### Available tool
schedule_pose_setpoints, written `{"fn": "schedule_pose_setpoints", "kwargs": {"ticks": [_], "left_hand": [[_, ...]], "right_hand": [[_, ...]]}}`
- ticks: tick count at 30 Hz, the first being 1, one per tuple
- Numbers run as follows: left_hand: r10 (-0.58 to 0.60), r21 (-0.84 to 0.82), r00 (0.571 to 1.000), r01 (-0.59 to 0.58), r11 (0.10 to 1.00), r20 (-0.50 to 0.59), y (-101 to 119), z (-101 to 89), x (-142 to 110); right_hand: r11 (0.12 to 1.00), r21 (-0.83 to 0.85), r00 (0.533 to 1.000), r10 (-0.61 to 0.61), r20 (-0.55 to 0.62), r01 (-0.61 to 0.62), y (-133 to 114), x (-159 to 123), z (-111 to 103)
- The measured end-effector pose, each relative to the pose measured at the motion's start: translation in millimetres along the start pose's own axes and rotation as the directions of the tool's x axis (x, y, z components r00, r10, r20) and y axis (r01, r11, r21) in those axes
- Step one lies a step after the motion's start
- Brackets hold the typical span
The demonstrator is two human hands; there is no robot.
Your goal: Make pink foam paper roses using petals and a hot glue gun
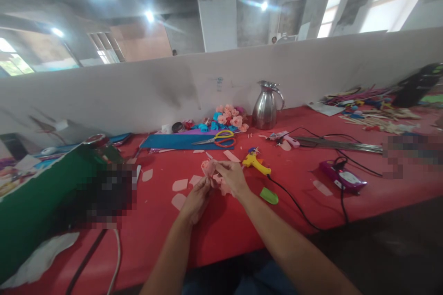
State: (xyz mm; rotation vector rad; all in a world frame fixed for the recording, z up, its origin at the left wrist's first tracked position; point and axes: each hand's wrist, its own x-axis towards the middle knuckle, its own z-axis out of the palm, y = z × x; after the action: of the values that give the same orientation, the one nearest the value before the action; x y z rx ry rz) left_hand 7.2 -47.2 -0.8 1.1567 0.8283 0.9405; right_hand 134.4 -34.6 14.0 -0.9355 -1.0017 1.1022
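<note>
A small pink artificial flower (pixel 206 166) is held up over the red table in the middle of the view. My left hand (pixel 198 197) is closed around its lower part. From the other side, the fingers of my right hand (pixel 231 176) pinch its edge; the fingertips partly hide the petals. Loose pink petal pieces (pixel 180 185) lie flat beside my left hand, and more pink pieces show beneath my hands. Just beyond my right hand lies a yellow glue gun (pixel 256 164) with a black cord. A bright green piece (pixel 269 195) rests near my right forearm.
Scissors (pixel 214 140) with yellow and red handles lie on a blue sheet (pixel 166 142). Behind are finished pink flowers (pixel 232 116) and a steel jug (pixel 266 106). To the right sits a purple power strip (pixel 341 177) with cords; a green box wall (pixel 38 207) stands left.
</note>
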Motion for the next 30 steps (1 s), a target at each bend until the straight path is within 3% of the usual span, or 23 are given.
{"fn": "schedule_pose_setpoints", "kwargs": {"ticks": [8,15,21,30], "left_hand": [[-0.034,0.003,0.999,0.034,0.999,-0.013,-3.6,-2.8,0.9],[-0.021,0.05,0.999,0.023,0.998,-0.041,1.4,0.4,-0.8],[-0.036,0.003,0.999,0.037,0.999,-0.035,0.5,0.3,-1.0],[-0.001,0.002,1.0,0.001,1.0,-0.022,-3.8,-1.4,2.9]], "right_hand": [[0.996,0.073,0.997,0.042,0.062,-0.047,-3.0,-3.1,3.1],[0.997,-0.059,0.998,-0.058,0.026,0.059,-1.9,-0.9,0.2],[0.999,-0.026,0.995,-0.04,0.092,0.042,-4.3,-3.5,3.1],[0.992,-0.071,0.993,-0.099,0.06,0.103,-3.7,-4.5,2.6]]}}
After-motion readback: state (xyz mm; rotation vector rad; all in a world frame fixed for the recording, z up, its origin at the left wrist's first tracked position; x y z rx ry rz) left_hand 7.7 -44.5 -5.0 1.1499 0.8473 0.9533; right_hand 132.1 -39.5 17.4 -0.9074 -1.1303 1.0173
